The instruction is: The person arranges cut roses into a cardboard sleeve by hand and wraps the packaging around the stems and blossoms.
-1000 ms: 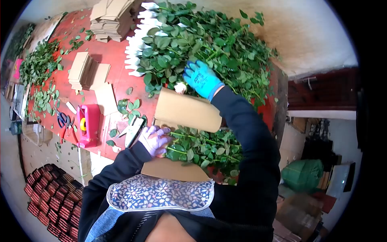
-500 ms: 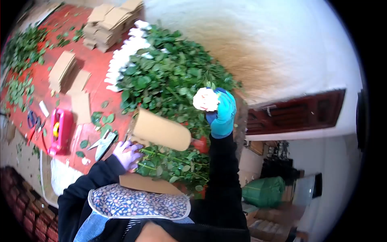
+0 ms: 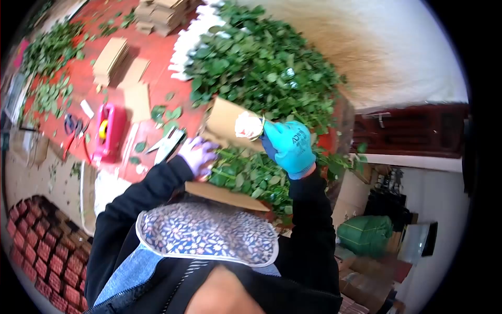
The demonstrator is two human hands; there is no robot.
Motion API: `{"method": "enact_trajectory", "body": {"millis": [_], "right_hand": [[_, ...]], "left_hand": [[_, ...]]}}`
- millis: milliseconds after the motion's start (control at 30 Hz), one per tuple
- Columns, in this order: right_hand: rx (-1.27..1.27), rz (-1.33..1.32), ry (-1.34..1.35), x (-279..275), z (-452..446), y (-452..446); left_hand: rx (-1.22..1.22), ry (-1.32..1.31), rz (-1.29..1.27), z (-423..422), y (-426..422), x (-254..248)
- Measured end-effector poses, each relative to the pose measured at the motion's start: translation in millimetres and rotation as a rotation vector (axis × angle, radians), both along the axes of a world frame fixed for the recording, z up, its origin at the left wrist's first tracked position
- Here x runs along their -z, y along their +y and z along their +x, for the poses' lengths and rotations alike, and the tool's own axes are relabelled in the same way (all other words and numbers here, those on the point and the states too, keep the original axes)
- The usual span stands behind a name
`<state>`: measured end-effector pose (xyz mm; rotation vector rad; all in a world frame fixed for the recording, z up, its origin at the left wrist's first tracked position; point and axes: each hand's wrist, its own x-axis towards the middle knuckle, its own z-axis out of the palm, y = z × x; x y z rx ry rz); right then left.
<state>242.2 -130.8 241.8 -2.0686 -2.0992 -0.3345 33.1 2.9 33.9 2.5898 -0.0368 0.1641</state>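
Note:
My right hand (image 3: 290, 149), in a bright blue glove, is closed around a pale pink rose (image 3: 248, 125) just below its bloom. The rose is over a bent sheet of brown cardboard (image 3: 222, 116). In a thin purple glove, my left hand (image 3: 198, 156) rests with fingers spread at the near end of leafy green stems (image 3: 251, 172). What lies beneath its palm is hidden. Those stems lie between the bent sheet and another cardboard piece (image 3: 227, 195) close to my apron (image 3: 209, 230).
A large pile of leafy stems (image 3: 266, 63) with white-wrapped ends lies at the back. To the left are a pink tape dispenser (image 3: 111, 136), a silver hand tool (image 3: 168, 145), red-handled cutters (image 3: 76, 131) and stacked cardboard pieces (image 3: 110, 60) on the red table (image 3: 151, 49).
My right hand has brought the rose left and nearer, from over the stems to over the bent cardboard. My left hand stays at the stems. The whole view has shifted.

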Motion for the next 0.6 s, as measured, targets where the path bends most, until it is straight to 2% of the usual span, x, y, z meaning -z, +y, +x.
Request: {"method": "enact_trajectory", "body": {"millis": [33, 67, 167, 300, 367, 433, 500, 533, 600], "right_hand": [[-0.025, -0.040, 0.010, 16.9, -4.8, -0.7], [-0.006, -0.189, 0.100, 31.4, -7.0, -5.6], [0.006, -0.210, 0.192, 72.3, -14.9, -10.0], [-0.018, -0.212, 0.341, 88.4, -26.6, -16.7], [-0.021, -0.271, 0.415, 92.1, -29.7, -17.5], [-0.016, -0.328, 0.491, 97.8, -32.2, -15.2], [-0.026, -0.369, 0.536, 101.8, -34.6, -14.1], [-0.021, -0.393, 0.553, 105.3, -34.7, -14.1], [-0.001, -0.396, 0.564, 107.2, -36.5, -12.8]], "left_hand": [[0.016, 0.016, -0.018, 1.8, 2.5, -1.8], [0.015, 0.011, -0.031, 1.9, 4.7, -7.3], [-0.015, -0.124, -0.084, -0.6, 8.6, -9.1], [-0.008, -0.078, -0.225, -8.9, 14.5, -25.3], [-0.121, 0.063, -1.017, -13.5, 13.7, -35.8], [-0.154, 0.035, -1.081, -12.6, 10.4, -37.7], [-0.069, 0.019, -1.289, -11.6, 8.7, -36.6], [-0.045, -0.057, -1.283, -9.9, 5.4, -28.0], [-0.074, 0.012, -1.347, -10.8, 3.8, -15.9]]}}
